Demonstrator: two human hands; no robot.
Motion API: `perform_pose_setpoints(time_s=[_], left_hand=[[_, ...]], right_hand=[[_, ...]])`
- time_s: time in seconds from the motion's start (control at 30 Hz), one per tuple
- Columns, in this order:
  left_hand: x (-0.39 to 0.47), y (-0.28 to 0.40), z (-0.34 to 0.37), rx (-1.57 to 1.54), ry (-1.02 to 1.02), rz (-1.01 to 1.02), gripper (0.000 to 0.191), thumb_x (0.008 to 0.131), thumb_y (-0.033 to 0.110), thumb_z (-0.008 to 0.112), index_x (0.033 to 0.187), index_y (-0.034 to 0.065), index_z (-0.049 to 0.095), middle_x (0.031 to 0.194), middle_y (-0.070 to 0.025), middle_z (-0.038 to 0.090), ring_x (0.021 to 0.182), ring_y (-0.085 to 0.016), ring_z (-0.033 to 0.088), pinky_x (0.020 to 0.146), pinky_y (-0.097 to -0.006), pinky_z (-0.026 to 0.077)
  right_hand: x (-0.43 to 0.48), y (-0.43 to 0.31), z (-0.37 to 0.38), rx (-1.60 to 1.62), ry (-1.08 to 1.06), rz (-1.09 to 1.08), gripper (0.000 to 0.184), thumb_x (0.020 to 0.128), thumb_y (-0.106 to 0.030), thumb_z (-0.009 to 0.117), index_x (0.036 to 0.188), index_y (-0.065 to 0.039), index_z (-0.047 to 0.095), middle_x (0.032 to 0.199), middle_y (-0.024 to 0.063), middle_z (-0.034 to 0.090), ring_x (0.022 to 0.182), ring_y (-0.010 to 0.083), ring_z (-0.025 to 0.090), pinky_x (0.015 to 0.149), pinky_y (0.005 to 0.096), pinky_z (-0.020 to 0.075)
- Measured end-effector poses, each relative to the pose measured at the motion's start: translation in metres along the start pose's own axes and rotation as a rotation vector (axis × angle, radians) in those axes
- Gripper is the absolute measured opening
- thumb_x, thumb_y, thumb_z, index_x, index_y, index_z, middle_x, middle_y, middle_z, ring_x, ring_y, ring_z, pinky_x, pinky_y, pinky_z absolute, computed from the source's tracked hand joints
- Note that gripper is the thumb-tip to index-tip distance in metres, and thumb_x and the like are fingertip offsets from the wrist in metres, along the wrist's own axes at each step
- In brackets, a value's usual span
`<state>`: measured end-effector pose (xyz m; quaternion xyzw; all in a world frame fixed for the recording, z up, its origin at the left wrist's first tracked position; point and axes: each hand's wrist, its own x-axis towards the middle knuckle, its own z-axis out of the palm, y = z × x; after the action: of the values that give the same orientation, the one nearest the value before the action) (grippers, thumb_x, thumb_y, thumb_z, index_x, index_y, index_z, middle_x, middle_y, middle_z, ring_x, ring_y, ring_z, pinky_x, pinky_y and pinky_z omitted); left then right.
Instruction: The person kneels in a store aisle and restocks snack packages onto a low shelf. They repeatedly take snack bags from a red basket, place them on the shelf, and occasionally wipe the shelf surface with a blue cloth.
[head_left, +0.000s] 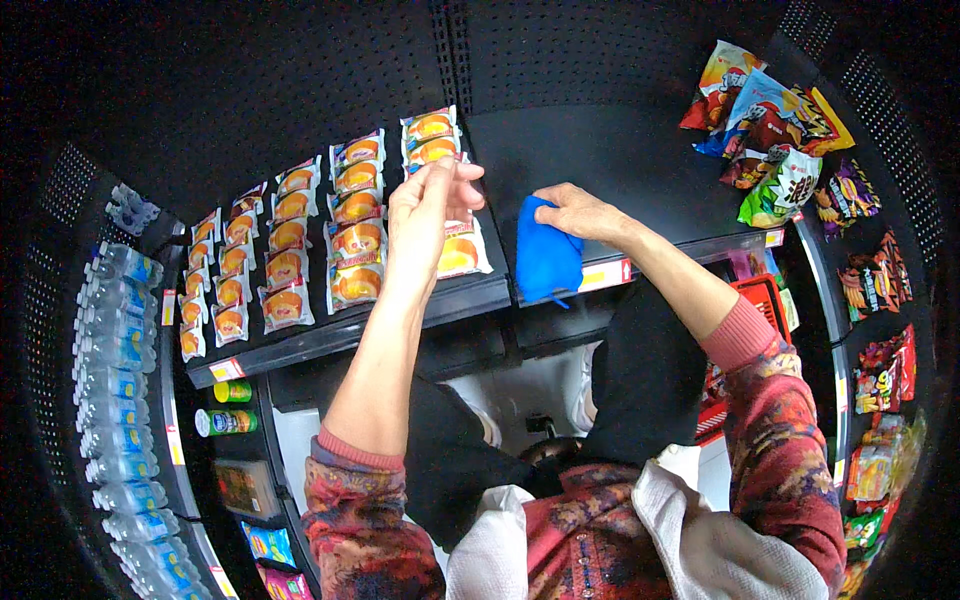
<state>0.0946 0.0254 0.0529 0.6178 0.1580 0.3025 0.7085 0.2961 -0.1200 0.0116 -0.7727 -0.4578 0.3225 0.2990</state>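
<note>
My right hand (581, 214) grips a folded blue cloth (551, 247), which hangs over the front edge of the black shelf (600, 150). My left hand (439, 199) is raised over the rightmost row of wrapped round cakes, its fingers bent and apart; it appears to hold nothing. Just beneath it lies a wrapped cake (461, 251) at the shelf's front. Further rows of wrapped cakes (356, 232) stand to the left of my left hand. Whether its fingers touch a package cannot be told.
Bottled drinks (124, 375) line the left shelf. Snack bags (780, 187) are piled at the back right, with more bags (885, 375) down the right side. A red basket (765, 300) stands below the shelf on the right. Canisters (232, 421) sit on a lower left shelf.
</note>
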Motion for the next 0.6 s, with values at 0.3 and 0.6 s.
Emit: perform_pose_setpoints(time_s=[0.3, 0.6], left_hand=[[0.001, 0.001, 0.001, 0.016, 0.018, 0.008, 0.041, 0.108, 0.036, 0.049, 0.104, 0.0041, 0.074, 0.076, 0.0003, 0.067, 0.073, -0.008, 0.064, 0.07, -0.0238, 0.049], [-0.003, 0.016, -0.002, -0.029, 0.07, 0.06, 0.042, 0.108, 0.035, 0.05, 0.106, 0.0008, 0.073, 0.077, -0.0021, 0.067, 0.075, -0.009, 0.064, 0.069, -0.0243, 0.05]], right_hand=[[0.006, -0.017, 0.019, -0.278, 0.177, -0.199, 0.038, 0.09, -0.023, 0.067, 0.119, 0.002, 0.065, 0.116, 0.0258, 0.068, 0.113, 0.0412, 0.064, 0.099, 0.0475, 0.0507], [-0.065, -0.026, 0.048, -0.483, 0.171, -0.445, 0.042, 0.094, -0.019, 0.065, 0.131, 0.0, 0.06, 0.13, 0.0183, 0.058, 0.121, 0.0363, 0.053, 0.105, 0.0447, 0.0453]])
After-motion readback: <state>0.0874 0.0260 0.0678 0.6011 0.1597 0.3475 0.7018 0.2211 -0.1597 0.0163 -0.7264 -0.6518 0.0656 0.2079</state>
